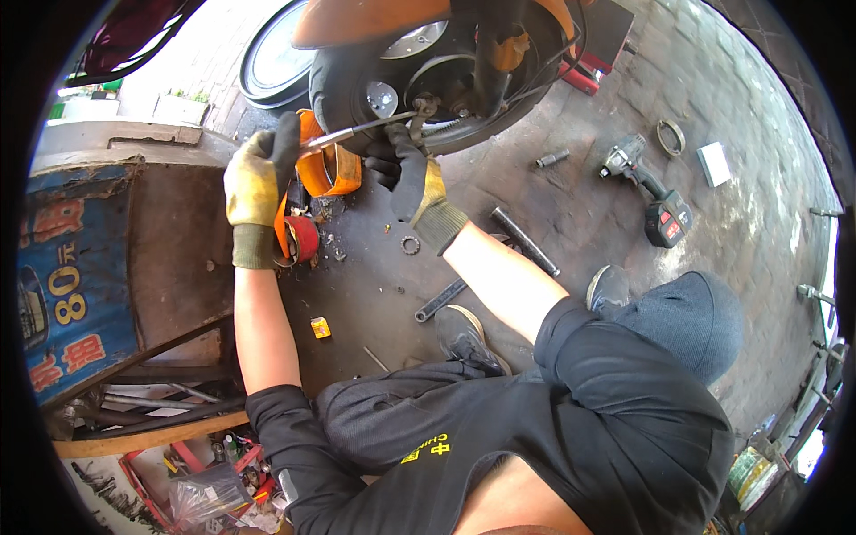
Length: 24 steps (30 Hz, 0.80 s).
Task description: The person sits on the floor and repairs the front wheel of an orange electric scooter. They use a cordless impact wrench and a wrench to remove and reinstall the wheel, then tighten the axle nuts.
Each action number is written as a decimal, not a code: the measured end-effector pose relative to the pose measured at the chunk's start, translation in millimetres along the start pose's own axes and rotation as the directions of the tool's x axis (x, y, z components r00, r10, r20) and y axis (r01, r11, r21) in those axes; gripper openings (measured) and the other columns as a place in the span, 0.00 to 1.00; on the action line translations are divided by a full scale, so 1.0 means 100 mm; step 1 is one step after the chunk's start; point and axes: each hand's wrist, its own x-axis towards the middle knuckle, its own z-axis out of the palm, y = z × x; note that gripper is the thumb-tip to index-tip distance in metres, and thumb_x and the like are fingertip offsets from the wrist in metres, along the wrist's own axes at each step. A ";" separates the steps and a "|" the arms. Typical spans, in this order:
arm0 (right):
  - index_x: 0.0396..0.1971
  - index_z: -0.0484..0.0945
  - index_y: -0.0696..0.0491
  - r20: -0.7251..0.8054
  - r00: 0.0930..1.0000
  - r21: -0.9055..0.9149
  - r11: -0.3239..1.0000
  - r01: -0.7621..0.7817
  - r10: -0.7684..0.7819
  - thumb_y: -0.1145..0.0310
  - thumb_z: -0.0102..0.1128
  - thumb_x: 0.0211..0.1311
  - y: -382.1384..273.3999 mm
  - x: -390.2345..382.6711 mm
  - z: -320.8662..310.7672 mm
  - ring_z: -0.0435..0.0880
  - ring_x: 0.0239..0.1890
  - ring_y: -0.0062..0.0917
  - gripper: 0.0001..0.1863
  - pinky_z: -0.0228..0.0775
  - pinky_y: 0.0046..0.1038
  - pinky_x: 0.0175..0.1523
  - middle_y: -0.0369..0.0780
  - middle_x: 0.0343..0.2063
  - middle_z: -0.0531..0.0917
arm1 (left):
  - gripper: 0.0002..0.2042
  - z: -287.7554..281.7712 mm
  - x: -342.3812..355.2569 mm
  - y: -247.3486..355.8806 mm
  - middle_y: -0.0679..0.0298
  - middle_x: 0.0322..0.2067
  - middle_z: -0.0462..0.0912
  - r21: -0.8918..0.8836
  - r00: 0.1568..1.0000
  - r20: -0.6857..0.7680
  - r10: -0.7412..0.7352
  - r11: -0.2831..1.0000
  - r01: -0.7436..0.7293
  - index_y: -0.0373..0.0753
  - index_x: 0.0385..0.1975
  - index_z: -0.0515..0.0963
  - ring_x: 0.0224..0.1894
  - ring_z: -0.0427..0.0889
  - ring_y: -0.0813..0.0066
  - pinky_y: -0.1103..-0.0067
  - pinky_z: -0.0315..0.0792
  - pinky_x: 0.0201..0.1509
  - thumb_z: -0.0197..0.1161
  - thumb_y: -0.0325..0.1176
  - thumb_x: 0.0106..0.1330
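Note:
My left hand (pixel 259 183), in a yellow and black work glove, is closed around the end of a long thin screwdriver-like tool (pixel 352 131) with a silver shaft. The tool's far tip reaches a small metal fitting (pixel 426 107) beside the hub of a vehicle wheel (pixel 343 94) under an orange fender (pixel 370 20). Gloved the same way, my right hand (pixel 415 185) is up at that fitting. Its fingers curl there, with what they hold partly hidden. Below the tool an orange open box (pixel 330 171) stands near a red roll-shaped item (pixel 303 239).
A cordless impact wrench (pixel 649 187), a socket (pixel 553 158), a metal ring (pixel 670 137) and a white box (pixel 713 165) lie at right. Steel bars (pixel 526 242), a toothed ring (pixel 409 244) and a small yellow box (pixel 320 327) are nearer. A rusty cabinet (pixel 178 241) stands at left.

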 end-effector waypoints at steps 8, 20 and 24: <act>0.45 0.83 0.44 0.161 0.986 -0.008 0.999 -0.037 0.038 0.45 0.59 0.80 0.04 0.03 -0.06 0.85 0.26 0.24 0.18 0.74 0.25 0.32 0.36 0.28 0.90 | 0.32 0.04 0.00 0.12 0.49 0.34 0.90 0.366 0.993 -0.080 0.088 0.929 -0.053 0.37 0.39 0.89 0.41 0.89 0.51 0.64 0.79 0.50 0.62 0.66 0.73; 0.47 0.82 0.48 0.210 0.976 -0.257 0.966 0.008 0.048 0.47 0.49 0.84 0.06 0.20 -0.18 0.77 0.17 0.25 0.21 0.62 0.26 0.24 0.37 0.21 0.83 | 0.27 0.34 -0.05 -0.30 0.45 0.36 0.89 0.403 0.978 -0.127 0.166 0.909 -0.102 0.38 0.37 0.87 0.44 0.88 0.40 0.57 0.79 0.49 0.55 0.59 0.78; 0.45 0.83 0.50 0.376 0.924 -0.142 0.990 -0.010 0.063 0.48 0.48 0.84 0.03 0.11 -0.23 0.80 0.17 0.26 0.22 0.66 0.26 0.23 0.39 0.20 0.86 | 0.34 0.31 -0.13 -0.36 0.45 0.37 0.89 0.394 0.986 -0.108 0.127 0.916 -0.075 0.39 0.37 0.88 0.45 0.88 0.41 0.59 0.79 0.51 0.51 0.68 0.78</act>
